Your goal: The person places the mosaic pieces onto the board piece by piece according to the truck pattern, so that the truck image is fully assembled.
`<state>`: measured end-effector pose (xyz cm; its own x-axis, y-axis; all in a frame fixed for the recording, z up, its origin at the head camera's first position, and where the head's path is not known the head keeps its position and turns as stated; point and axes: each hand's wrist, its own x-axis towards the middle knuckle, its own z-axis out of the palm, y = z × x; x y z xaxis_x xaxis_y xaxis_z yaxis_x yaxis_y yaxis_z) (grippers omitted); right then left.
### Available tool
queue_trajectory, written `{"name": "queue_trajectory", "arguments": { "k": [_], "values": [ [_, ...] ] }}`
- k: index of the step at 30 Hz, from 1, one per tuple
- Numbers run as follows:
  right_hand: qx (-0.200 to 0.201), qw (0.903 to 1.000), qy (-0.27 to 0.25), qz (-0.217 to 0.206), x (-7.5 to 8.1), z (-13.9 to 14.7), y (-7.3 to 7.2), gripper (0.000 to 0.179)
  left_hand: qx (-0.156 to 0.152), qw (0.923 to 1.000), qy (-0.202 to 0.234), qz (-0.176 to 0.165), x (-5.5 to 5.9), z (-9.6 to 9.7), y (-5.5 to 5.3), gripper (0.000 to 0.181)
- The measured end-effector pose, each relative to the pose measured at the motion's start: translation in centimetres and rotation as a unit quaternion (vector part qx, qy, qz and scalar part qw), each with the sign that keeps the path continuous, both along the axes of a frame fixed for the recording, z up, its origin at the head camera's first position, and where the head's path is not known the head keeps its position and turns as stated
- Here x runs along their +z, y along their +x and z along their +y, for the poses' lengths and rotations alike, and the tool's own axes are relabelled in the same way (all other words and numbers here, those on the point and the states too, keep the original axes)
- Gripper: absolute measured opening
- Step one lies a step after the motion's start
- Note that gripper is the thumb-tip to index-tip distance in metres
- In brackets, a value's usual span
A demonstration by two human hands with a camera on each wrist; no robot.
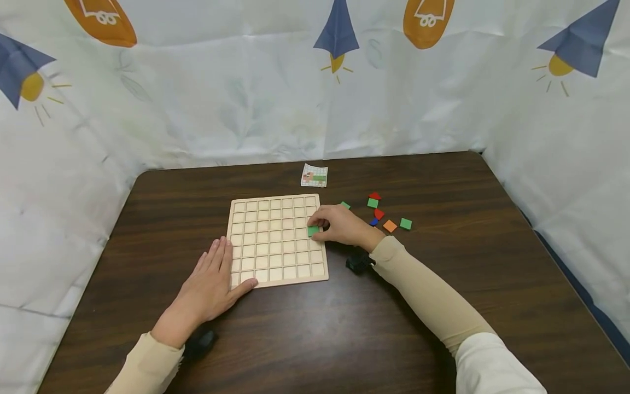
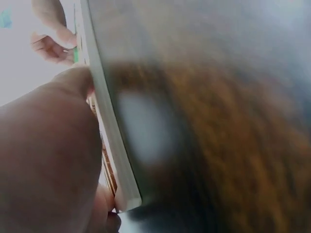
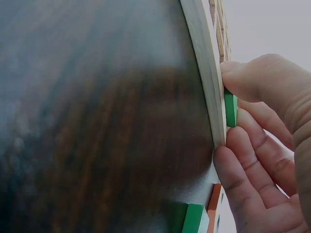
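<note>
A square wooden grid board [image 1: 275, 241] lies on the dark table. At its right edge my right hand [image 1: 339, 225] pinches a green square tile [image 1: 313, 231] between thumb and fingers, over the last column of cells. The right wrist view shows this green tile [image 3: 231, 108] at the board's rim, with the thumb [image 3: 252, 75] on one side of it. My left hand [image 1: 209, 282] rests flat against the board's left edge, fingers straight, thumb on the near left corner. In the left wrist view the left hand [image 2: 48, 145] lies along the board's side [image 2: 114, 141].
Right of the board lie loose tiles: green ones [image 1: 406, 224], an orange square [image 1: 390, 226], red pieces [image 1: 378, 214] and a blue one [image 1: 374, 221]. A small printed pattern card [image 1: 314, 175] lies behind the board. A patterned white curtain [image 1: 275, 109] hangs beyond the table [image 1: 315, 339].
</note>
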<state>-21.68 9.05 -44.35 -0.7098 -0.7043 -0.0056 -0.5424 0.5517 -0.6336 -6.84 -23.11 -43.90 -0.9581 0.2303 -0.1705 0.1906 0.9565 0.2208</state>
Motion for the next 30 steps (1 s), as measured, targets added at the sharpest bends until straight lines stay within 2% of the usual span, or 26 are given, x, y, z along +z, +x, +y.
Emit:
{"name": "queue_trajectory", "arguments": {
  "k": [4,8,20,30],
  "values": [
    [-0.003,0.9999,0.0,0.01,0.2,0.1,0.0,0.025,-0.001,1.0,0.001,0.008,-0.1,0.0,-0.3,0.111],
    [-0.007,1.0,0.003,0.004,0.3,0.2,0.0,0.025,-0.002,0.9999,0.007,0.008,-0.3,0.1,-0.6,0.113],
    [-0.006,0.9998,0.004,-0.017,0.2,-0.3,0.1,0.025,0.003,0.9999,0.015,0.002,-0.6,0.1,-0.4,0.116],
    [-0.011,0.9998,0.008,-0.014,0.2,-0.2,0.2,0.025,-0.007,0.9998,0.016,0.0,-0.6,-0.1,-1.4,0.119]
  ]
}}
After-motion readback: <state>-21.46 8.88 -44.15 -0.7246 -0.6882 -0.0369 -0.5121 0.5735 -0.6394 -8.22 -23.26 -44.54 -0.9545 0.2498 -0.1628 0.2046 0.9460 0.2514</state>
